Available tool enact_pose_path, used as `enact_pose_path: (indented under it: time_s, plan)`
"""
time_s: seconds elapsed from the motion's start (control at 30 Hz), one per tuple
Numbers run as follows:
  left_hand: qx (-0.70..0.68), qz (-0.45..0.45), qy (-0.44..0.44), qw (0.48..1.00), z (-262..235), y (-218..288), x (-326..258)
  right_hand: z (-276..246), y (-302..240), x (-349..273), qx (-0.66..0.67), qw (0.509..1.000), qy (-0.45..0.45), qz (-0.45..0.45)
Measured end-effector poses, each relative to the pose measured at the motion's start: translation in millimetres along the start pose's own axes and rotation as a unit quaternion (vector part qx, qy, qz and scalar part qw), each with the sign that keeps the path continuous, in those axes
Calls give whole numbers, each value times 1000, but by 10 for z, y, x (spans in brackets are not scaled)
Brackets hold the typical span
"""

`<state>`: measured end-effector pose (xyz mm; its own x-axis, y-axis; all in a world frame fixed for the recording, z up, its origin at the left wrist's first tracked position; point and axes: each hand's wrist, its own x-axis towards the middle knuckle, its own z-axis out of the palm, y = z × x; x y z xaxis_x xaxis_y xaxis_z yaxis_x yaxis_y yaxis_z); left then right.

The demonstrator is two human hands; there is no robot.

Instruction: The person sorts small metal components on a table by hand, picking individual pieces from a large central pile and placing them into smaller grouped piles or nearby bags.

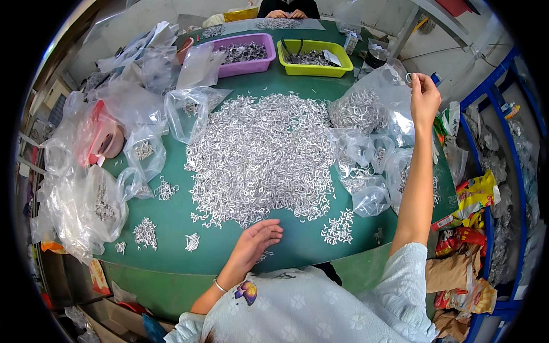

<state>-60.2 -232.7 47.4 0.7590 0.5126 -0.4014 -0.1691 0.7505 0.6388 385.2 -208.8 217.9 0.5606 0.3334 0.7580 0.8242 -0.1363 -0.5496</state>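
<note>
Raised at the far right, my right hand (425, 98) pinches a small silvery metal ring (408, 78) between thumb and fingertips. My left hand (258, 239) rests at the near edge of a broad heap of small silvery metal pieces (260, 154). Its fingers are loosely stretched to the right, apart from the thumb, and hold nothing that I can see. A few pieces (264, 256) lie just under that hand. Right of it is a small separate pile (338, 227) of curved pieces. Below my right hand stands a clear plastic bag (360, 106) filled with metal pieces.
Small piles (145, 234) sit on the green table (171, 260) at left. Clear bags (74, 188) and a pink scoop (107, 140) crowd the left side. Purple (246, 69) and lime-green (314, 70) bins stand behind the heap. Across the table sits another person (289, 8). A blue rack (492, 171) is at right.
</note>
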Motion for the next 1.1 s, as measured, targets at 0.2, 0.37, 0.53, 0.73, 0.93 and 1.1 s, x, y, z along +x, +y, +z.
enact_pose_path:
  time_s: [0.2, 0.37, 0.53, 0.73, 0.93, 1.1]
  plan:
    - [-3, 5, -4, 1000, -47, -6, -7, -5, -74, -434, 191, 966, -152, 85]
    - [6, 7, -7, 1000, -30, -12, -81, -217, -127, -1155, 50, 926, -348, 138]
    - [-5, 2, -17, 1000, -60, -63, -68, -68, 248, -1473, -134, 942, -292, 94]
    - [2, 25, 11, 1000, -44, -10, -122, 60, 562, -1653, -91, 922, -376, 28]
    - [229, 184, 180, 939, -389, -44, -437, -362, -747, -2027, -18, 932, -362, -5]
    - [535, 271, 219, 769, -393, -151, -582, -259, -1314, -2807, 168, 807, -563, -56]
